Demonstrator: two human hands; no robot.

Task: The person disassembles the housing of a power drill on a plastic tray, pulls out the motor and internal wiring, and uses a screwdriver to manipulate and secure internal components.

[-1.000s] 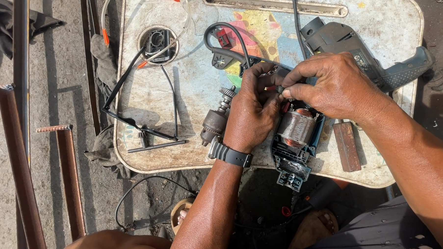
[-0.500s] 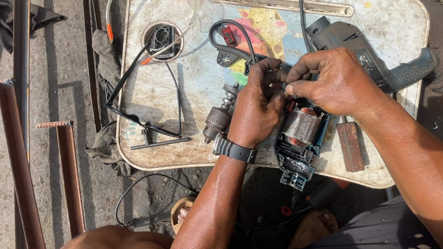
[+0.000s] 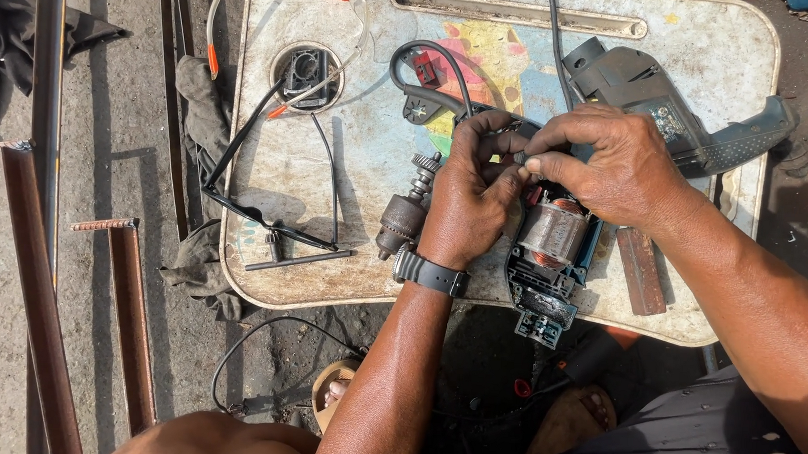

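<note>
Hands (image 3: 477,198) (image 3: 603,167) unmoved since before, both grips still pinching opened drill motor (image 3: 551,237)

The sun is strong and the whole picture is bright. The white surface (image 3: 715,50) shines hard above the hands, and its far part looks almost washed out. The left hand (image 3: 468,198) and right hand (image 3: 607,167) glow on top, and the skin has small shiny spots. Under the hands it is much darker, and the ground near the feet is hard to see. Dark, sharp shadows lie beside the thin black rods (image 3: 300,250) to the left of the hands. The metal bars (image 3: 38,331) far left throw long shadows too. Most things look sharp, with no blur. The surface edges bend a little near the picture's sides.
</note>
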